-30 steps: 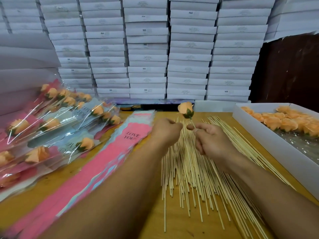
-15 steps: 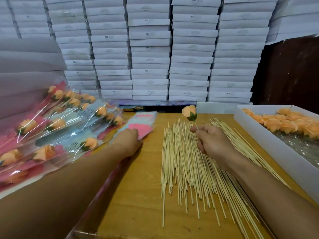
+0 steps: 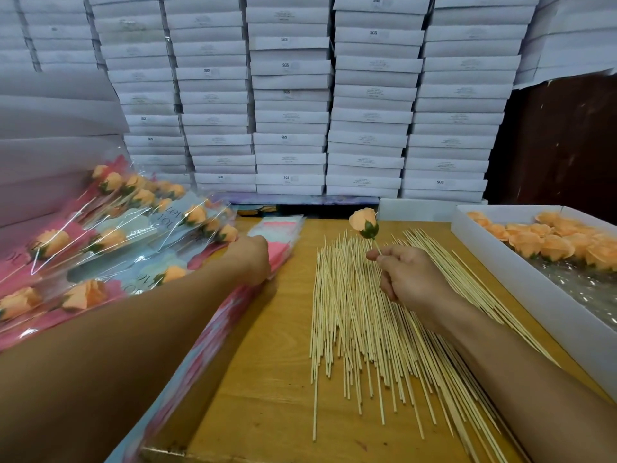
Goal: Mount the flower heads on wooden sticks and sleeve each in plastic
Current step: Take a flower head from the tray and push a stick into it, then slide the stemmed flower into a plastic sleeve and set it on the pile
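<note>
The right hand [image 3: 412,279] pinches a stick just below the mounted flower head [image 3: 364,222], held upright above the loose sticks [image 3: 367,329]. The left hand [image 3: 252,260] rests on the sleeve stack [image 3: 283,235]; its fingers are hidden. Peel off one sleeve only and open its mouth before inserting the stick end first.

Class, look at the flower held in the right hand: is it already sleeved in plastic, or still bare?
Bare. The orange flower head stands on its stick above the right hand, with no plastic around it.
</note>
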